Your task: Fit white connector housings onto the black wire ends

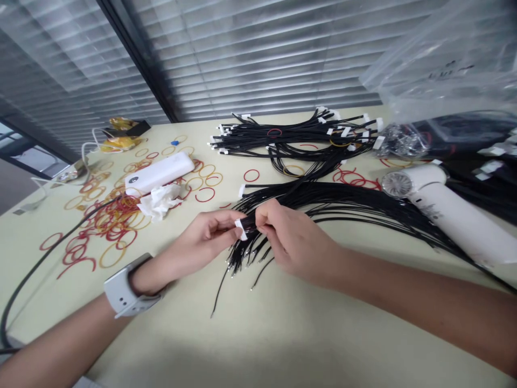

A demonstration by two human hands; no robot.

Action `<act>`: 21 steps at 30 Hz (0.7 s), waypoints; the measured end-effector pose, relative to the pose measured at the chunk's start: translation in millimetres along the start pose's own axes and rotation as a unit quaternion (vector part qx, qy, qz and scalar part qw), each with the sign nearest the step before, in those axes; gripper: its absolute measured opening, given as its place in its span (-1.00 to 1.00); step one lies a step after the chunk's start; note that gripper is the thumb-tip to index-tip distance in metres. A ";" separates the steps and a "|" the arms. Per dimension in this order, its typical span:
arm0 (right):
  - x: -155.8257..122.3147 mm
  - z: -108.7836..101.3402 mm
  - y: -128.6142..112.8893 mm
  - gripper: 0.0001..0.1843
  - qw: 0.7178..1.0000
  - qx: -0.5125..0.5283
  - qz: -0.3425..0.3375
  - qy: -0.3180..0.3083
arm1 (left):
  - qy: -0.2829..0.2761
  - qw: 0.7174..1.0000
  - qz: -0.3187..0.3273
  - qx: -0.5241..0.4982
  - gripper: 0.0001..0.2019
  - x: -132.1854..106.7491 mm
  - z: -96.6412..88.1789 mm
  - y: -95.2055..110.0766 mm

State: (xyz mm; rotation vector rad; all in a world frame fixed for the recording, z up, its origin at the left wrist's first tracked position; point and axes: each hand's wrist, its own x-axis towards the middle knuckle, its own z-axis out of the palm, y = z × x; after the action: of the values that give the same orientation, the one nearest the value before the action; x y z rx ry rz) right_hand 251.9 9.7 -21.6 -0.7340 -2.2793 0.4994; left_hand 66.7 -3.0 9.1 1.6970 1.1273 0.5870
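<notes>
My left hand [202, 240] pinches a small white connector [241, 229] between thumb and fingertips. Right beside it, my right hand [297, 237] is closed, thumb against curled fingers, on the black wire that runs to the connector. What lies inside that pinch is mostly hidden by the fingers. Under and behind both hands spreads a bundle of loose black wires [363, 196], their metal-tipped ends fanning out below my fingers. Another white connector [242, 191] lies at the bundle's upper left end.
Tied black cables with white plugs [258, 137] lie at the back. A white handheld fan [456, 215] rests across the wires at right, near a clear plastic bag [452, 70]. At left are a white power bank [159, 173], crumpled tissue [160, 202] and scattered rubber bands [113, 258].
</notes>
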 end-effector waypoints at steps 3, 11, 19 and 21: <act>0.0 -1.0 0.0 -0.66 1.000 0.009 -0.009 0.008 | 0.006 1.000 0.003 0.000 -0.86 0.1 0.0 0.1; -0.6 -1.5 -0.5 -0.67 0.999 -0.024 -0.037 0.010 | 0.010 1.000 -0.001 0.004 -0.84 -0.5 -0.4 1.7; -0.9 -1.7 -1.0 -0.68 1.000 -0.022 -0.001 -0.009 | 0.013 1.000 0.002 -0.008 -0.84 0.1 0.3 0.6; -0.9 -1.7 -1.2 -0.69 1.000 -0.019 0.000 -0.007 | 0.015 1.000 0.000 -0.007 -0.84 0.2 0.3 -0.3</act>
State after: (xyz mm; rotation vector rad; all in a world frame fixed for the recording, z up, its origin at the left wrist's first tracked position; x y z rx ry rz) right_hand 253.2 8.5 -20.3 -0.7505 -2.3076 0.4626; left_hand 66.9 -3.0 8.6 1.6810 1.1418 0.6211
